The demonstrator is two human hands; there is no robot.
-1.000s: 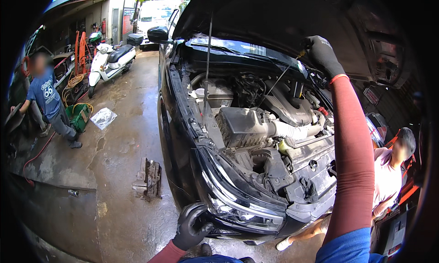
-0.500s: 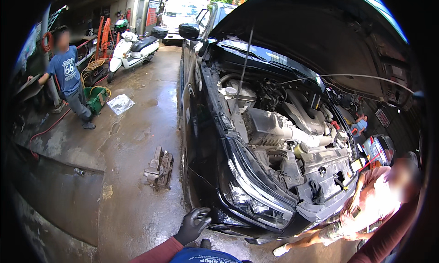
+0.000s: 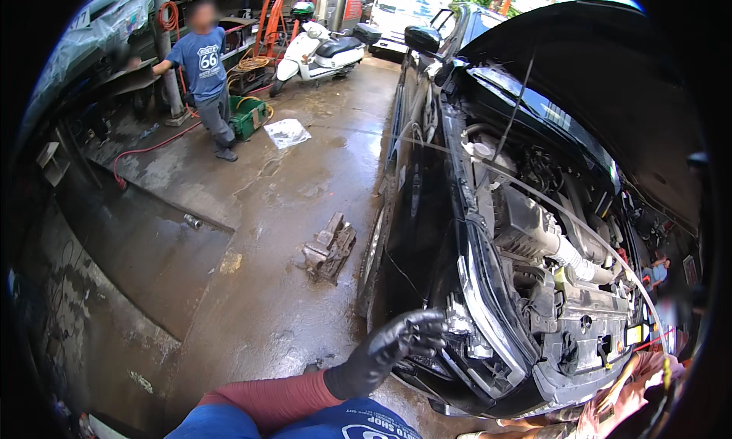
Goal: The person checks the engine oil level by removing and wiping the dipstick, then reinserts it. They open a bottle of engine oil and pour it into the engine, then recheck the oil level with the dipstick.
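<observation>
Beyond the loosely spread left hand [image 3: 402, 338], a thin strip [image 3: 576, 221] arcs lengthwise, pointing far-left; right hand unseen, can't tell.

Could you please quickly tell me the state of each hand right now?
Left hand: open, fingers loosely bent, nothing visible in its grasp.
Right hand: cannot be told; it cannot be made out clearly.

The gloved left hand [image 3: 390, 345], its fingers [image 3: 427, 318] loosely bent, is near the headlight [image 3: 477, 338] of the black car [image 3: 418, 244], whose hood [image 3: 583, 77] is raised.
</observation>
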